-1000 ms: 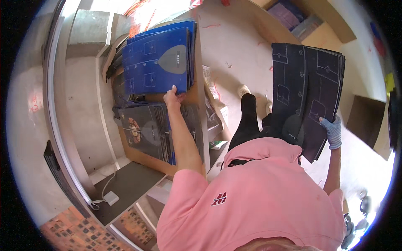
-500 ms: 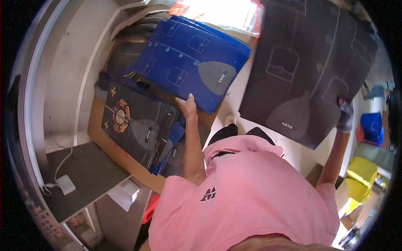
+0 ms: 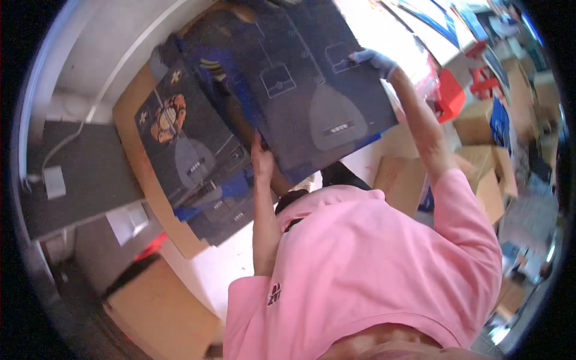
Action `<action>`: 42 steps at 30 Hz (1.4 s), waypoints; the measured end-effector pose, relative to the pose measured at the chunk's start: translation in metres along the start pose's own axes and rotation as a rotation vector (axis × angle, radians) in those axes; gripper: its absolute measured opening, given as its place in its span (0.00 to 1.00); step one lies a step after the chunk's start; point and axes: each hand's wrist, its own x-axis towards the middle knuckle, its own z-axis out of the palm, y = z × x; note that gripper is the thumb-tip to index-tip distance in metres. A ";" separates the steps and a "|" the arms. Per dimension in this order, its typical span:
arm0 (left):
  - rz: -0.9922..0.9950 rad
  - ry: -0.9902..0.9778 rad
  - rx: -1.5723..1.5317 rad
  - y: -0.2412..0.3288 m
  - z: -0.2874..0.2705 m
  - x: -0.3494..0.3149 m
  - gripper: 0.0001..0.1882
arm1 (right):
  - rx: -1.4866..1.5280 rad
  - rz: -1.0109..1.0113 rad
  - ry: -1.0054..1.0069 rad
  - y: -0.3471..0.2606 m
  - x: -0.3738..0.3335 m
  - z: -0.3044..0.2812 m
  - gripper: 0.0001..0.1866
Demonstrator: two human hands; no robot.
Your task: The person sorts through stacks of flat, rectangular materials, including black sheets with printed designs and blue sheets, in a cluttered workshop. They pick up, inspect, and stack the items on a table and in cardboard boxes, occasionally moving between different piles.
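A large flat dark sheet (image 3: 294, 120), printed with pockets, buttons and a grey rounded patch, lies tilted over a blue sheet (image 3: 375, 138) whose edges show beneath it. My right hand (image 3: 377, 62), in a pale glove, grips the dark sheet by its right edge, thumb on top. Bare, my left hand (image 3: 262, 163) is at the sheet's left edge; its fingers are partly hidden and blurred. To the left of that hand sits a stack of dark sheets (image 3: 195, 157) with an orange round print and a grey patch.
Cardboard (image 3: 141, 144) lies under the stacks at the left. Beyond it is a dark shelf (image 3: 90, 150) with a white box and cable (image 3: 55, 182). A cardboard box (image 3: 162, 306) stands at lower left. Right of me are open cartons (image 3: 401, 180) and a red stool (image 3: 450, 96).
The dark sheet has come from the right onto the blue sheets, carried by my right hand. My left hand stays near the stack's edge. The view has turned, bringing more cartons into sight.
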 end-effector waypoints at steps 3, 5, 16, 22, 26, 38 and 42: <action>0.165 0.143 0.152 -0.016 0.001 0.001 0.38 | 0.106 0.379 0.055 0.014 0.044 0.032 0.14; 0.078 0.121 0.010 0.006 0.003 -0.008 0.35 | 0.235 0.414 -0.022 0.013 0.045 0.023 0.14; 0.124 0.457 0.519 0.019 0.030 0.005 0.37 | 0.154 0.461 0.017 0.020 0.055 0.011 0.18; -0.118 0.332 0.373 0.083 0.039 -0.007 0.52 | 0.041 0.423 0.101 0.033 0.064 0.003 0.18; -0.081 0.312 0.438 0.094 0.031 -0.009 0.56 | 0.017 0.464 0.086 0.039 0.066 0.005 0.18; -0.060 0.235 0.438 0.028 0.029 0.023 0.48 | -0.170 0.390 0.157 0.007 0.045 0.052 0.26; -0.076 0.314 0.372 0.024 0.042 0.025 0.49 | -0.316 0.395 0.286 0.010 0.040 0.045 0.23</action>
